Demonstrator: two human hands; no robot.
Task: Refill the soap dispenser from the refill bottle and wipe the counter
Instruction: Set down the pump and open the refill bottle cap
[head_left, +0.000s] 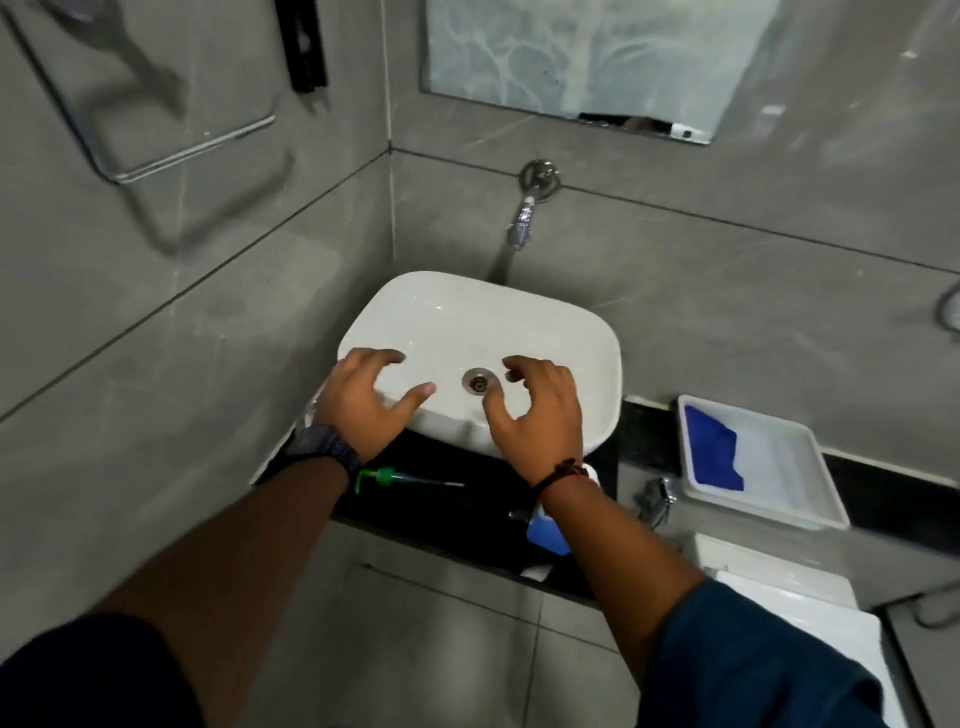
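Above, both hands hover open and empty over the white basin (483, 332): the left hand (366, 402) with fingers spread near the basin's left rim, the right hand (537, 410) curled loosely beside the drain (478, 381). Neither touches a task object, which suggests a pause between steps. On the black worktop (447, 512) in front of the basin lies a green pump head (387, 477) with its dip tube, set on its side and apart from any bottle, presumably removed so the dispenser can be filled. A blue container with a white top (548, 530), largely hidden beneath the right wrist, stands near the worktop's front edge; whether it is the dispenser or the refill bottle cannot be told. To the right, a white tray (789, 483) holds a folded blue cloth (711, 449), likely kept for wiping.
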